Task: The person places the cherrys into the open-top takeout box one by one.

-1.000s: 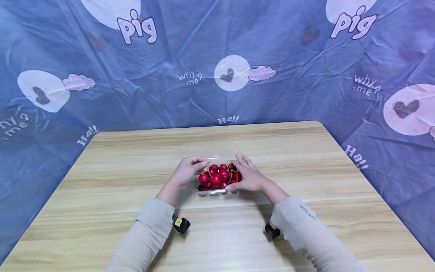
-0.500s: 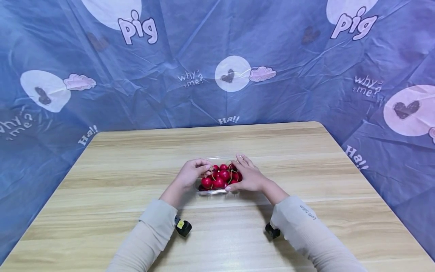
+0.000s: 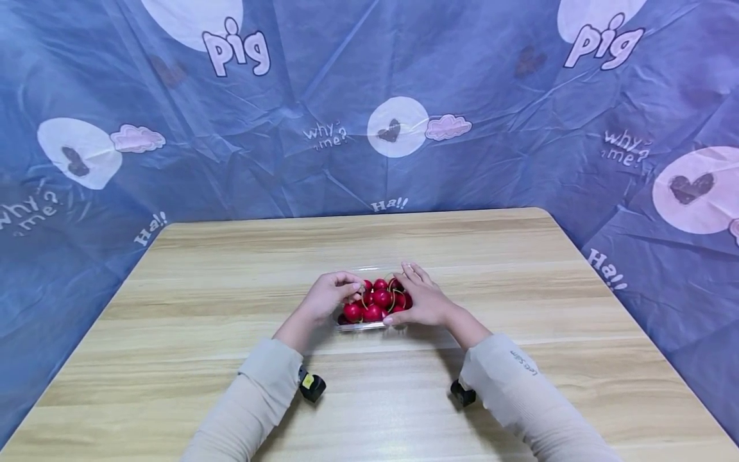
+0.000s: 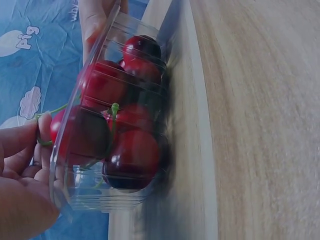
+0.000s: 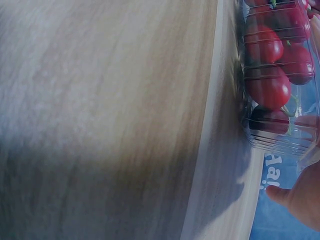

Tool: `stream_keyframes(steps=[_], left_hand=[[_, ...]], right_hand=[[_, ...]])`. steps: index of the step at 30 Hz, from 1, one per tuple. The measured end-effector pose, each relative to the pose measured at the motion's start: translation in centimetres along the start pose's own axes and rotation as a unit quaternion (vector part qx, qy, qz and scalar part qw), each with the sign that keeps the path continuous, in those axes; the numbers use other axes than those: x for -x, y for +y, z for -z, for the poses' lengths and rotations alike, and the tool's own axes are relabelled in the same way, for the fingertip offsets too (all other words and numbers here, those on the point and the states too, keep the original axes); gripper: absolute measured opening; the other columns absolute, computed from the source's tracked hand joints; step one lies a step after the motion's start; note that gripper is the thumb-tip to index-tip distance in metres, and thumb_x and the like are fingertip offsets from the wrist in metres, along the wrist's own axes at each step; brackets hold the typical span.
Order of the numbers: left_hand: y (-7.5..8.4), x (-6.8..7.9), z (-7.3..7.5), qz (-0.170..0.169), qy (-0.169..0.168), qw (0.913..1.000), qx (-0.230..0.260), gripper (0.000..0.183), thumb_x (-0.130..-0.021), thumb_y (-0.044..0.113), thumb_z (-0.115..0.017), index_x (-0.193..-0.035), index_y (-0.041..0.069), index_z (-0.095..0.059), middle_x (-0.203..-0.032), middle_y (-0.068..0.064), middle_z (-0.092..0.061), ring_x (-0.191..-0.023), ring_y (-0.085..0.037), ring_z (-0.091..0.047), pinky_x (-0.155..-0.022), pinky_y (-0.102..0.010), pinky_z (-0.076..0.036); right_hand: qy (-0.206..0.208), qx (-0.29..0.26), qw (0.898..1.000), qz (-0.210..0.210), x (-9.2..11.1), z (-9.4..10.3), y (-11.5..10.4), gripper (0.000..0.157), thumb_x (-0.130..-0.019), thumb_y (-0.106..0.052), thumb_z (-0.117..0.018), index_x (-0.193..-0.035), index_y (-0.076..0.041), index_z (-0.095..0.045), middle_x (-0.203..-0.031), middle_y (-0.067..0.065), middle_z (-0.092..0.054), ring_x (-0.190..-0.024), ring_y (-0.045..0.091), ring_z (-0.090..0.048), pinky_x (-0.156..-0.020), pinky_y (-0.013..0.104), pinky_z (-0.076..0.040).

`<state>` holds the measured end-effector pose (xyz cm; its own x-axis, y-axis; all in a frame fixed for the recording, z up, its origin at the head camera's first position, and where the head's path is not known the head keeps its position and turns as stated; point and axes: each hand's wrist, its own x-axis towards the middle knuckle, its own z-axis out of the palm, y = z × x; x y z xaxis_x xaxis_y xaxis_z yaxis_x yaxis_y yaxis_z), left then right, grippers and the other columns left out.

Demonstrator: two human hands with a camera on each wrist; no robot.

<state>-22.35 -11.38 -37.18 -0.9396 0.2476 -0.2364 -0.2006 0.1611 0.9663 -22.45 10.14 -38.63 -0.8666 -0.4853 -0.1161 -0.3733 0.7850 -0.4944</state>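
Note:
Red cherries [image 3: 382,298] with green stems fill a clear plastic box [image 3: 360,326] on the table in the head view. At the box's left end, my left hand [image 3: 328,295] pinches a thin green cherry stem [image 4: 44,143] between thumb and fingers. In the left wrist view, a cherry [image 4: 82,134] sits beside those fingertips, against the inside of the clear wall. My right hand [image 3: 426,303] holds the right end of the box, its thumb on the near rim and its fingers towards the far rim. That hand partly hides the cherries there.
The box stands on a wide wood-grain table [image 3: 369,410]. Behind the table hangs a blue printed cloth [image 3: 277,154]. Black wrist cameras [image 3: 312,387] sit below both sleeves, close above the tabletop.
My left hand has shifted slightly right and inward over the box, and the cherries at the left end have moved a little right. The right hand stays in place.

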Motion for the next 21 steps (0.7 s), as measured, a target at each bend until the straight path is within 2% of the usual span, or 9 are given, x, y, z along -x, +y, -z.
stream_keyframes(steps=[8, 15, 21], left_hand=[[0.5, 0.14, -0.08, 0.007, 0.015, 0.9994, -0.032, 0.015, -0.085, 0.003, -0.051, -0.095, -0.004, -0.059, -0.075, -0.007, -0.059, -0.068, -0.016, -0.054, -0.059, -0.025, -0.044], [0.76, 0.06, -0.22, -0.005, 0.031, 0.996, -0.084, 0.014, -0.084, 0.001, -0.052, -0.094, -0.004, -0.059, -0.076, -0.007, -0.057, -0.068, -0.016, -0.054, -0.065, -0.032, -0.046], [0.87, 0.04, -0.04, -0.018, 0.031, 0.9925, -0.117, 0.015, -0.084, 0.004, -0.053, -0.095, -0.003, -0.059, -0.077, -0.007, -0.057, -0.072, -0.017, -0.053, -0.068, -0.036, -0.046]], right_hand=[[0.0, -0.004, 1.0, 0.004, 0.28, 0.1, -0.17, 0.103, -0.061, -0.068, -0.057, -0.135, -0.004, -0.026, -0.143, 0.015, -0.005, -0.128, 0.031, 0.002, -0.097, 0.056, -0.009], [0.006, -0.011, 1.0, 0.003, 0.58, 0.01, -0.44, 0.102, -0.061, -0.067, -0.057, -0.135, -0.003, -0.027, -0.143, 0.015, -0.005, -0.128, 0.03, 0.003, -0.097, 0.055, -0.009], [0.008, -0.003, 1.0, -0.001, 0.75, 0.22, -0.59, 0.102, -0.062, -0.068, -0.056, -0.135, -0.004, -0.025, -0.143, 0.015, -0.003, -0.128, 0.031, 0.003, -0.097, 0.056, -0.009]])
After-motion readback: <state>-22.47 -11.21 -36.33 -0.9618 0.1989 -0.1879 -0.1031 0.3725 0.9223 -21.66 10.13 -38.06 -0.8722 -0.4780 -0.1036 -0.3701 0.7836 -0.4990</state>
